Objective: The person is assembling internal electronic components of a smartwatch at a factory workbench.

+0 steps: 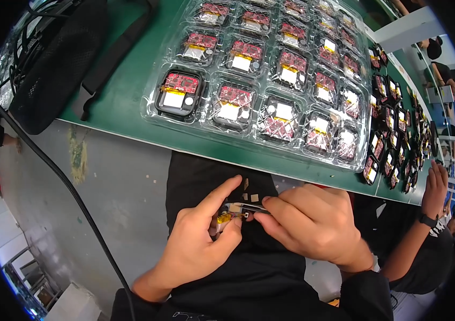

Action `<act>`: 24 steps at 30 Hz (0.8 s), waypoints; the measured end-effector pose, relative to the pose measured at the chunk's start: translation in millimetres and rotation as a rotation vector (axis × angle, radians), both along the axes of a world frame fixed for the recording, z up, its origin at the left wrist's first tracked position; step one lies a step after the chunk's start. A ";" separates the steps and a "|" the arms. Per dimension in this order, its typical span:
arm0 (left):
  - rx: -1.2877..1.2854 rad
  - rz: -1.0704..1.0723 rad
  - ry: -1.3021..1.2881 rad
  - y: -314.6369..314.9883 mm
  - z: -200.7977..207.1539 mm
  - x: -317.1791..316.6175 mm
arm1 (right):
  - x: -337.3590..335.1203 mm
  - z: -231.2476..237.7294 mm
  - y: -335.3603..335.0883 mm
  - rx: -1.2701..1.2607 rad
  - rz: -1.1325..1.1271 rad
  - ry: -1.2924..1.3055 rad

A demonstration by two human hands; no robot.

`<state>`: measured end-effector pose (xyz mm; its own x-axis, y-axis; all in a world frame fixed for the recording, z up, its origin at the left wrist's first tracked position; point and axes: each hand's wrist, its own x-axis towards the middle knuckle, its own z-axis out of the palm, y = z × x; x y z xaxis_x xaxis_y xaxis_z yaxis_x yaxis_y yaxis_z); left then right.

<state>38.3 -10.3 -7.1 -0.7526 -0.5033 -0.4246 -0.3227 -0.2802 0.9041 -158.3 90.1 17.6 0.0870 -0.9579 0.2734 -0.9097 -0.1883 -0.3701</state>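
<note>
My left hand (198,238) is above my lap, its thumb and fingers closed on a small battery (223,218) with yellow tape and a short lead ending in a white connector. Its index finger points up and away from the battery. From the right, my right hand (318,224) pinches thin, dark metal tweezers (257,207), whose other end reaches over the battery. Whether the tips grip anything is too small to tell. Several small tan square pads (254,198) lie on my dark trousers just beyond the hands.
A clear plastic tray (150,109) on the green table (126,120) holds several black-cased modules with red circuit boards. More modules (371,170) stand in rows at right. A black mesh bag (56,69) lies at left; a black cable (72,187) hangs past me. A co-worker's hand (435,184) is at right.
</note>
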 end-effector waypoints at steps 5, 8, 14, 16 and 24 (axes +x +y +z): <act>0.109 0.069 -0.009 6.1 5.5 -6.0 | 5.5 0.6 3.0 0.044 -0.035 0.044; 0.115 0.068 0.003 5.1 2.4 -3.1 | -2.4 1.2 -2.0 0.055 0.035 0.010; -0.051 -0.089 0.013 -2.3 0.7 7.7 | -7.4 4.5 -7.5 0.145 0.163 -0.098; -0.035 -0.094 0.014 -2.6 1.8 6.5 | -6.8 3.2 -5.4 0.129 0.146 -0.073; 0.016 -0.031 -0.026 1.4 1.7 1.5 | 2.5 5.3 -0.2 0.012 0.068 0.087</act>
